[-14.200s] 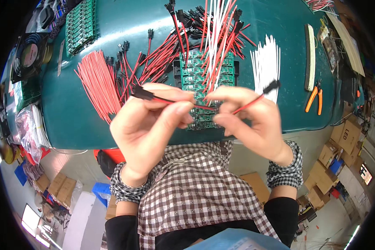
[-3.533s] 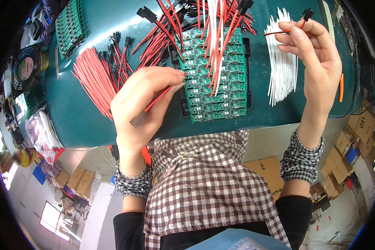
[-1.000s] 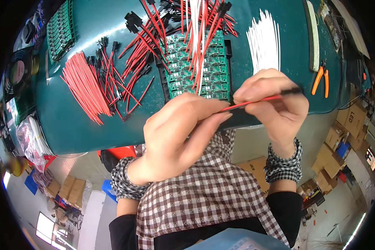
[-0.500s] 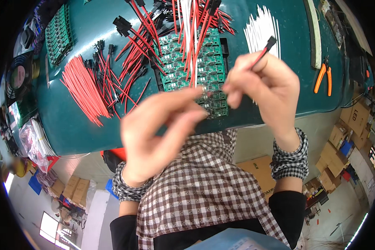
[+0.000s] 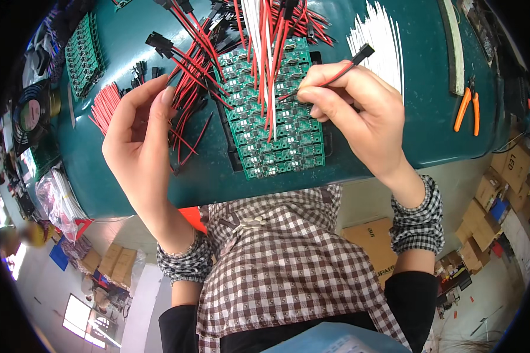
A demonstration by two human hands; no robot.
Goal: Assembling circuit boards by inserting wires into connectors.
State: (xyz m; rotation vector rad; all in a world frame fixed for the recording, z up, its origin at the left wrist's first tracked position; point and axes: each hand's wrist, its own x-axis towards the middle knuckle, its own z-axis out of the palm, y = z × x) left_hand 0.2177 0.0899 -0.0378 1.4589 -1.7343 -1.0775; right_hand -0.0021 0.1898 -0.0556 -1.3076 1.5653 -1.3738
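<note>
My right hand (image 5: pixel 359 112) is closed in a pinch on a red-and-black connector lead (image 5: pixel 343 72). Its black plug sticks up past the knuckles, and its wire ends reach over the green circuit board panel (image 5: pixel 300 141). My left hand (image 5: pixel 141 135) is over the pile of red-and-black leads (image 5: pixel 185 126) left of the panel. Thumb and forefinger come together there; what is between them, if anything, cannot be made out. A bunch of red and white wires (image 5: pixel 268 65) lies across the panel, which rests on a black holder (image 5: pixel 234 156).
White wires (image 5: pixel 380 47) lie at the back right, near orange-handled cutters (image 5: pixel 467 110). Red wires (image 5: pixel 105 106) are partly behind my left hand. More circuit boards (image 5: pixel 83 56) sit at the far left. Cardboard boxes (image 5: pixel 371 244) stand below the table edge.
My left hand has moved left from the panel's front to the pile of leads. My right hand has shifted slightly up and left, still pinching its lead, whose wire ends now show over the panel.
</note>
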